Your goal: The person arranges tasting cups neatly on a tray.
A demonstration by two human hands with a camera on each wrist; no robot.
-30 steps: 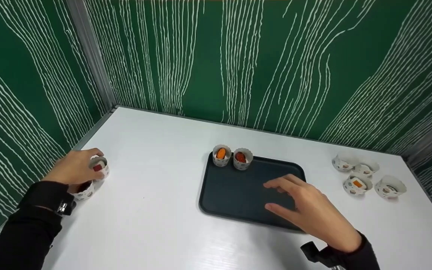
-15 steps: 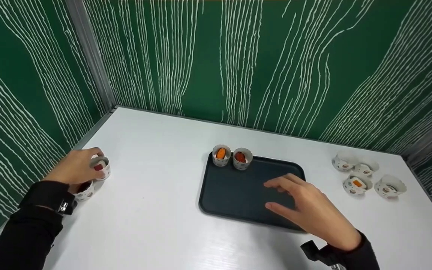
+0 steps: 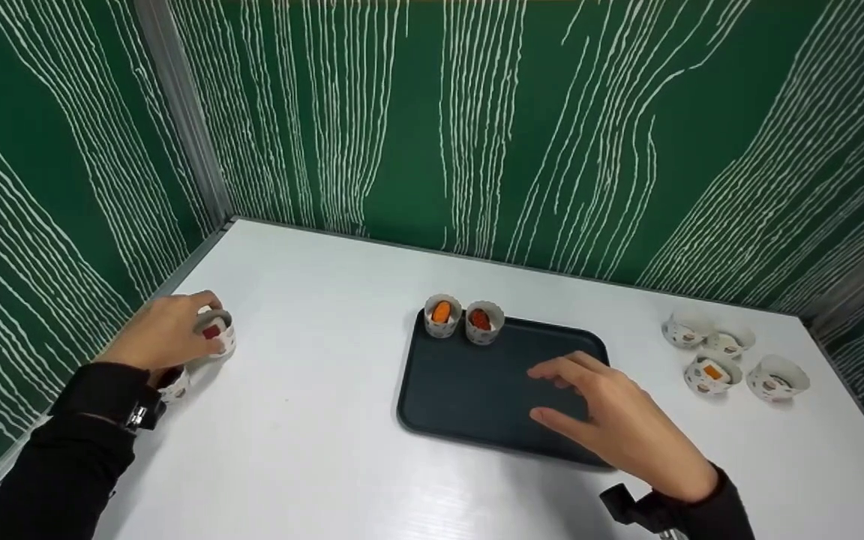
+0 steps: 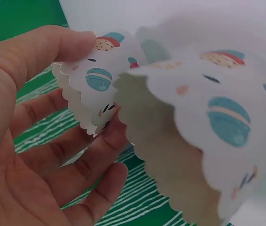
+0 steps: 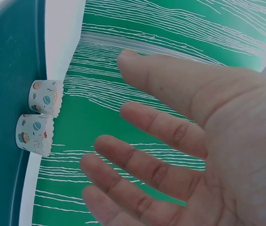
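On the left side of the table, my left hand (image 3: 162,330) pinches a patterned paper baking cup (image 3: 227,345) by its wall, thumb on one side and fingers on the other. A white piece with a red top (image 3: 213,330) sits inside it. Just below, partly hidden by the hand, stands another paper cup (image 3: 175,390) with something dark in it; it looms close in the left wrist view as a scalloped cup (image 4: 227,108). My right hand (image 3: 612,412) hovers over the right part of a dark tray (image 3: 469,397), fingers apart and holding nothing.
Two paper cups stand at the tray's back left corner: one with an orange piece (image 3: 441,312), one with a dark red piece (image 3: 481,319). Several more cups (image 3: 709,375) cluster at the table's right. Green walls with white lines (image 3: 417,127) border the table.
My left hand has shifted a little to the right with the held cup, which now stands farther from the cup below it. My right hand has stayed in place.
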